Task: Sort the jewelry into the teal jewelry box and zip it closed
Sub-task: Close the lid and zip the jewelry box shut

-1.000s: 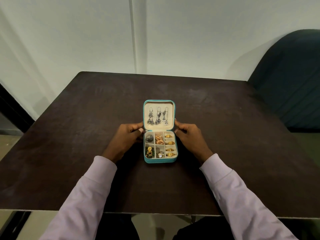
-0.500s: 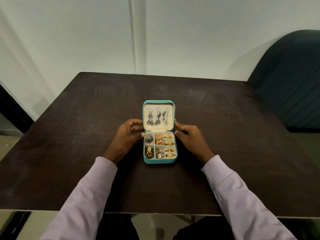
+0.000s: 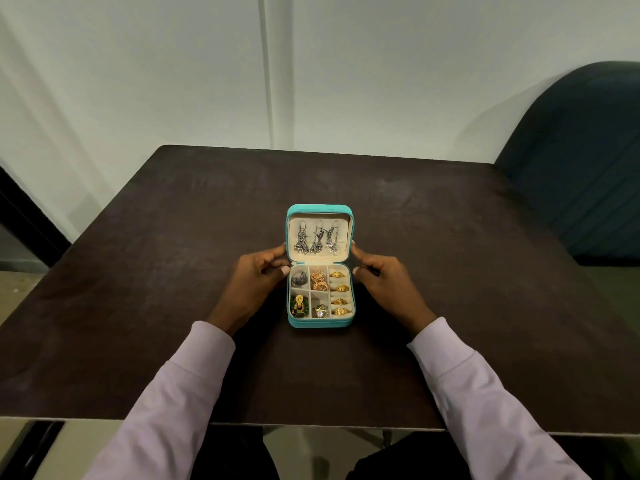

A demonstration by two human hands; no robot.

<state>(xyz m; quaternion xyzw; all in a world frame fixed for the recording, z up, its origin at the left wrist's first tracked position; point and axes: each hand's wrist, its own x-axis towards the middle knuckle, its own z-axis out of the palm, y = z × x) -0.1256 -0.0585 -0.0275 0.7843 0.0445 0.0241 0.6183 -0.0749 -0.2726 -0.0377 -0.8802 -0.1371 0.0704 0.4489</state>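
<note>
In the middle of the dark brown table (image 3: 173, 271), whose matte top looks faintly mottled and worn, sits the small teal jewelry box (image 3: 319, 323), a square case with rounded corners. Its lid (image 3: 319, 210) stands open, tilted back on the far hinge, and shows a cream, soft-looking lining. Three silver dangling earrings (image 3: 316, 242) hang in a row against that lining. The base is split by cream dividers into small compartments. On my right side a column of cushioned slots holds four gold rings (image 3: 338, 292), each with a domed, patterned top. The far middle cell holds coppery gold earrings (image 3: 319, 280), the far left cell a dark silver piece (image 3: 299, 279). In the near left cell lies a green and gold ornament (image 3: 299, 305), and the near middle cell holds a small pale stone piece (image 3: 320, 310).

My left hand (image 3: 258, 282) is at the left side of the box near the hinge, fingers curled, fingertips touching the lid's edge and the thumb tip at the base's far corner. My right hand (image 3: 382, 277) mirrors it on the right, fingers bent, fingertips against the lid's side. The hands are apart with the box between them. Both wrists come out of pale lilac sleeves (image 3: 180, 382). A dark teal padded chair (image 3: 581, 161) stands by the table's far right corner, against a plain white wall (image 3: 381, 64).
</note>
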